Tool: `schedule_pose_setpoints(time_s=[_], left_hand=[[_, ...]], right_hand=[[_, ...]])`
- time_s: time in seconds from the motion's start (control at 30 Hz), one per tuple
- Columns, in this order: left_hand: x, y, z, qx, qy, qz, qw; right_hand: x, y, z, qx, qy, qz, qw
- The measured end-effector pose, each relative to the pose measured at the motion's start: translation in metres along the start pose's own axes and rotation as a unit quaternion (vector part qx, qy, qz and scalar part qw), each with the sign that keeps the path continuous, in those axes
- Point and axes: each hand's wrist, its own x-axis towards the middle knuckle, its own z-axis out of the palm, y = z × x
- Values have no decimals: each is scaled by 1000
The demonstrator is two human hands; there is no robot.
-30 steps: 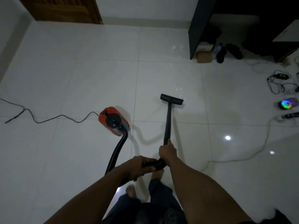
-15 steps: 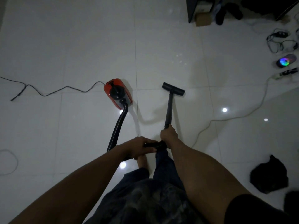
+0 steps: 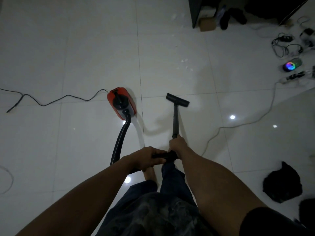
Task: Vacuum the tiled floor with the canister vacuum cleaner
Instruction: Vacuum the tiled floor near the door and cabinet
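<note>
a rainbow-lit gadget (image 3: 290, 65) is glowing far right among tangled cables (image 3: 284, 43); a dark cloth heap (image 3: 282, 183) is lying near right.

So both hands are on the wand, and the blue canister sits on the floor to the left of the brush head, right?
Not quite: the canister is red-orange, not blue, as the head view shows. Otherwise yes: the left hand and right hand grip the wand, and the canister sits left of the brush head.

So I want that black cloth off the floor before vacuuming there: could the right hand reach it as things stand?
Probably not: the right hand grips the wand, and the black cloth lies well off to the right.
</note>
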Motion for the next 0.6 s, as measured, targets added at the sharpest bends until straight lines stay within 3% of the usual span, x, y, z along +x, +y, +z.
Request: schedule_pose_setpoints(time_s=[0.3, 0.6], left_hand=[[33, 20, -13, -9, -2, -5, 1000], [110, 91, -34, -48, 6, -22, 999]], right_hand=[[33, -12, -27, -23, 17, -12, 1000], [92, -40, -118, -42, 6, -32, 999]])
